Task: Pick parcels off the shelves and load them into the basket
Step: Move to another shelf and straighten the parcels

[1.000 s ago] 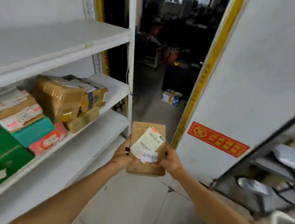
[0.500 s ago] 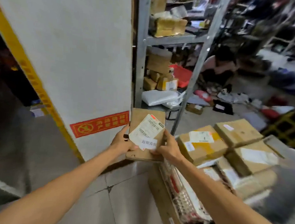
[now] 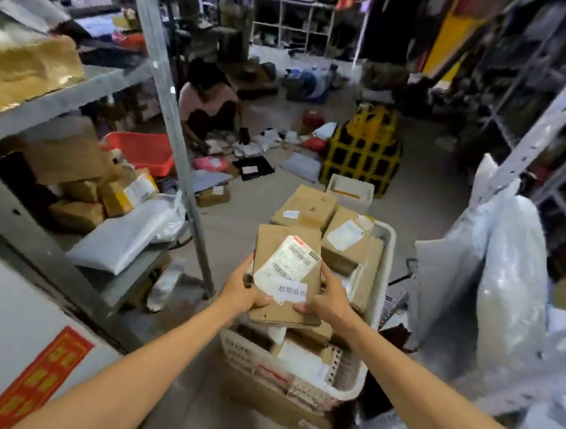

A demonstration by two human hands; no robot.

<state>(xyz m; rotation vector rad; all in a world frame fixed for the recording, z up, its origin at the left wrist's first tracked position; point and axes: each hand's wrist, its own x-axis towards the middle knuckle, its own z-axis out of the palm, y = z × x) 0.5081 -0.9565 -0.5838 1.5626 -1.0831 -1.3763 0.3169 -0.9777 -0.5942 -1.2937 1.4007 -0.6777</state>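
Now the parcel (image 3: 280, 248) sits between your left hand (image 3: 242, 290) and right hand (image 3: 330, 299), fingers (image 3: 327, 276) curled round its edges, the basket (image 3: 386, 256) just beneath them. Next, likely lower it onto the boxes (image 3: 343, 242) beyond your fingers and release.

Slender forearms bare throughout, with bare left hand (image 3: 242, 287) and right hand (image 3: 329, 299).

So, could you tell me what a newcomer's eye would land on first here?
The brown parcel with its white label, gripped by the left hand and right hand at centre, over the white basket heaped with boxes. Behind, a person crouches among scattered packets, near a yellow-and-black crate.
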